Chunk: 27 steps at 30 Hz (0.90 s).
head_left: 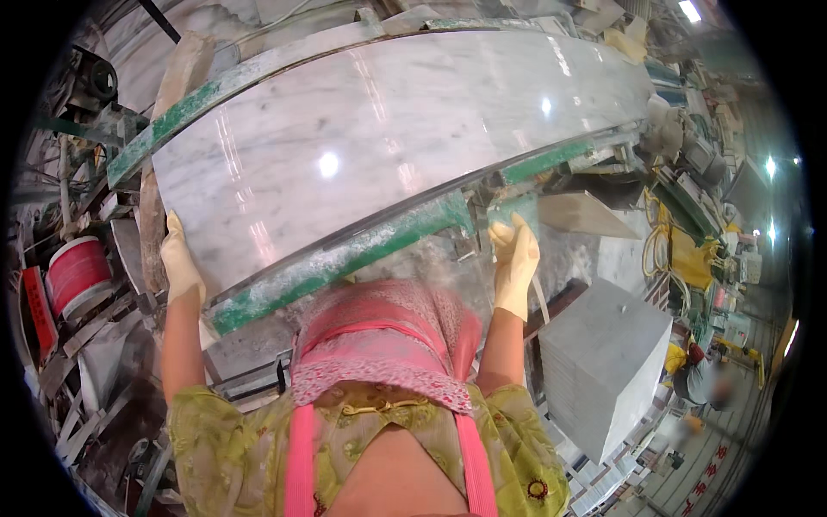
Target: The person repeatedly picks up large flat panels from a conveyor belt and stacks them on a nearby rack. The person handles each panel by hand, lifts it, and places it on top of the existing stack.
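A long, polished white stone slab [413,129] with grey veins lies across a green metal frame [345,267], its surface catching lamp reflections. My left hand [182,263], in a pale yellow glove, grips the slab's left end near the front corner. Its fingertips lie along the edge, and its underside is hidden. My right hand [515,263], gloved alike, is raised in front of the frame, right of centre. Its fingers are partly bent and apart, with nothing visible in them, and it looks clear of the slab.
A stack of grey stone tiles [594,353] stands at my right. To the left are a red-and-white bucket [79,274] and a jumble of stone offcuts. Yellow hoses [659,237] hang at the right. Farther right, a person [702,379] is bent over.
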Each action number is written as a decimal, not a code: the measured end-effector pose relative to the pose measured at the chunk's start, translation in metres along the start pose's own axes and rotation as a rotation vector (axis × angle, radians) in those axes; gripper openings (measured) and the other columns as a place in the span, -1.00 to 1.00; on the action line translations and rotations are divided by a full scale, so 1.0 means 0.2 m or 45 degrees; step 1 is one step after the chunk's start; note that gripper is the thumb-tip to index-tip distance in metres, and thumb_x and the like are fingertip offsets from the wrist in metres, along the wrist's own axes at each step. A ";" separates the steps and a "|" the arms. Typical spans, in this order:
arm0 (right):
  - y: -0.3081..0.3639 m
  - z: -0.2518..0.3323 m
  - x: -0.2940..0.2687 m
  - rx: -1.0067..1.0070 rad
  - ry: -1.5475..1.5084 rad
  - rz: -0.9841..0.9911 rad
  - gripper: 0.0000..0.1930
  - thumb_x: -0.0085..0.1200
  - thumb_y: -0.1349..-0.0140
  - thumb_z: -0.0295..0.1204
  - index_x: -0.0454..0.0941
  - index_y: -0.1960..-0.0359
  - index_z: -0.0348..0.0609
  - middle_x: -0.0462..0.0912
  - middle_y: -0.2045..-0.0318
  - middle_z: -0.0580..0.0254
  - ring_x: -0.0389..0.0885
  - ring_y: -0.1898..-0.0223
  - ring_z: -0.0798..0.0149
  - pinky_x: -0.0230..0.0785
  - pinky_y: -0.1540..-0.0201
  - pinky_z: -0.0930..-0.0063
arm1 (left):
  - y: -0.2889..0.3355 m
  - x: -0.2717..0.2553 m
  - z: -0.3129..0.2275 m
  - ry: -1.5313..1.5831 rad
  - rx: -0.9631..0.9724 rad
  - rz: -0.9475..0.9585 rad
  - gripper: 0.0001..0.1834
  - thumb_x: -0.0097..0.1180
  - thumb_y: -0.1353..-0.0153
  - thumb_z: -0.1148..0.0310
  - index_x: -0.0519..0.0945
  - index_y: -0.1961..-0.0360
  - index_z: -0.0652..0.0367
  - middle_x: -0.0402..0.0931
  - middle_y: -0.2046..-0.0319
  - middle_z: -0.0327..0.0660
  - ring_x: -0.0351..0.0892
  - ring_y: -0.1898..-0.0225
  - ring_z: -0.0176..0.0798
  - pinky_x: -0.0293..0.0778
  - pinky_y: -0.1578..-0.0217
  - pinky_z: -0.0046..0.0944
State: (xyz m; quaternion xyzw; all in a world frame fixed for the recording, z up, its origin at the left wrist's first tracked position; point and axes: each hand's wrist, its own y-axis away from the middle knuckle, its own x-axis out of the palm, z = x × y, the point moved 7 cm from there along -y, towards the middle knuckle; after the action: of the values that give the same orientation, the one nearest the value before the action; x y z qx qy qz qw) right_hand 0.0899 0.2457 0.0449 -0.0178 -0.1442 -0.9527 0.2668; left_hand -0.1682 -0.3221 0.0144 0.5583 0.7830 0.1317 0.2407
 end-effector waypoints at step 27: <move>-0.29 0.32 0.81 -0.326 1.030 0.432 -0.45 -0.06 -0.31 -0.32 0.30 -0.28 -0.38 0.52 -0.11 -0.15 0.50 -0.14 0.05 0.29 -0.19 0.30 | -0.01 0.03 -0.18 -0.983 0.794 -0.554 -0.31 -0.09 -0.37 -0.02 0.31 -0.25 0.40 0.48 -0.04 0.30 0.47 -0.07 0.28 0.36 -0.09 0.00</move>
State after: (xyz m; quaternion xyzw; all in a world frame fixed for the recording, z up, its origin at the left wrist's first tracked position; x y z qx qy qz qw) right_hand -0.0808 0.2294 0.1099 0.2994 0.0955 -0.8361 0.4496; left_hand -0.1909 -0.3158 0.0422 0.4358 0.7371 -0.3745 0.3556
